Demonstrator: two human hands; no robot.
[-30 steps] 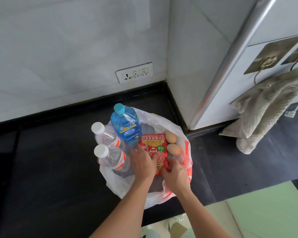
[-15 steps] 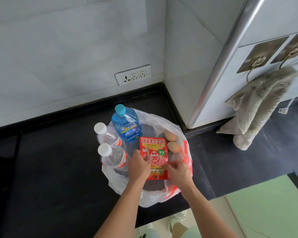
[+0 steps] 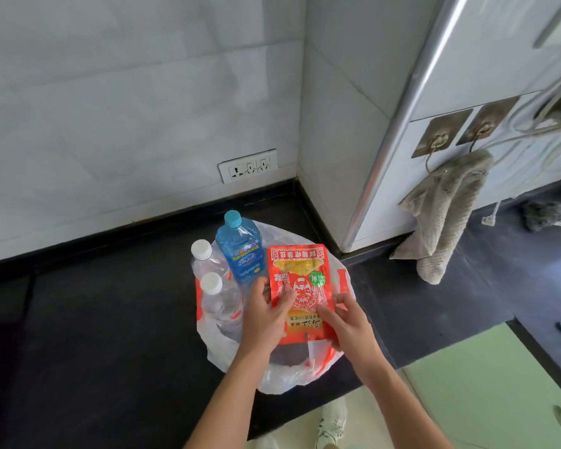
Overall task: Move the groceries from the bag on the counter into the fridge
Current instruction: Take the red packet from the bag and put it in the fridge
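While both hands' fingers pinch the flat, shiny red packet (image 3: 300,291), three plastic bottles (image 3: 240,251) stand inside the thin, crinkly bag (image 3: 292,374).

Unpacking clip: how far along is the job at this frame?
Early: nothing visibly put away yet. In hand: both hands, left hand and right hand, hold the red packet above the bag. Left: blue bottle and two clear bottles stand in the bag.
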